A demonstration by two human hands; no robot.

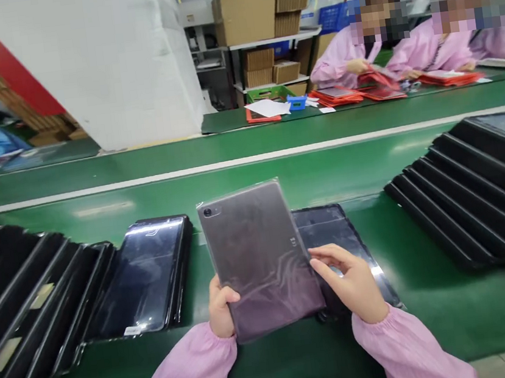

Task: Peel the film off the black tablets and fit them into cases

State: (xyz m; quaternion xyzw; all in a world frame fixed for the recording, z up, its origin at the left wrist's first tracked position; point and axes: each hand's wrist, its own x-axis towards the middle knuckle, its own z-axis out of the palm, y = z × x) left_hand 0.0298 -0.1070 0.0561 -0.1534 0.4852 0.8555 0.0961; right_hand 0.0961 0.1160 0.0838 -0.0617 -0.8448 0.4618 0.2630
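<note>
Head view: your left hand (221, 312) clasps the lower left edge of the bagged grey tablet (261, 255), thumb on top. Your right hand (354, 284) lays loosely curled fingers against its right edge; a firm grip cannot be confirmed. You hold the grey tablet tilted above the green bench (324, 174), over a dark tablet (330, 225).

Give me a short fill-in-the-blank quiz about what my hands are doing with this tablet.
1. The left hand grips the grey tablet by its lower ____ corner.
2. The right hand touches the tablet's ____ edge.
3. The table is coloured ____.
Missing words: left, right, green.
</note>
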